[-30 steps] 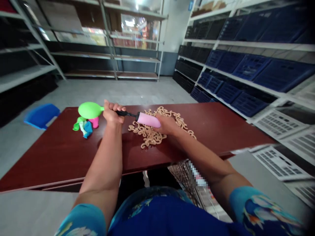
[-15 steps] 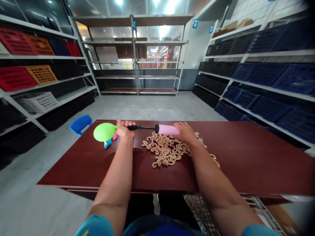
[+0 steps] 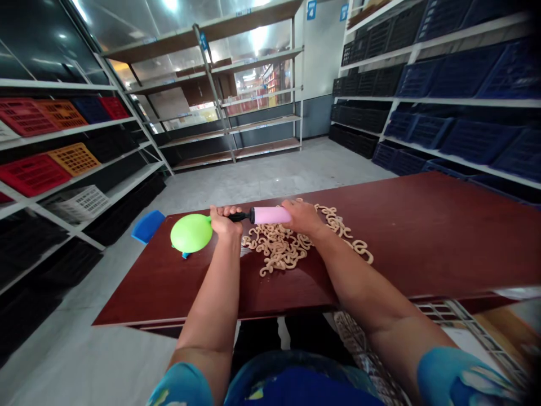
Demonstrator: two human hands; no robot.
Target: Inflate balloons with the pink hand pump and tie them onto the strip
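Note:
My left hand [image 3: 226,221] is closed around the black nozzle end of a hand pump, where the neck of a green balloon [image 3: 191,233] is fitted. The balloon is partly inflated and rests just above the dark red table [image 3: 422,237]. My right hand [image 3: 305,217] grips the pink pump barrel [image 3: 270,215]. Both hands hover over a pile of beige curled plastic clips [image 3: 287,245] spread on the table. A bit of a blue deflated balloon [image 3: 185,255] peeks out under the green one.
A blue chair seat [image 3: 147,225] stands on the floor left of the table. Metal shelving with red, orange and white crates [image 3: 51,141] lines the left wall; dark blue crates [image 3: 443,129] line the right. A wire basket [image 3: 448,313] sits below the table's right edge.
The pink barrel has slid back toward my left hand, hiding the black rod. The green balloon is larger. My head has turned, shifting the view.

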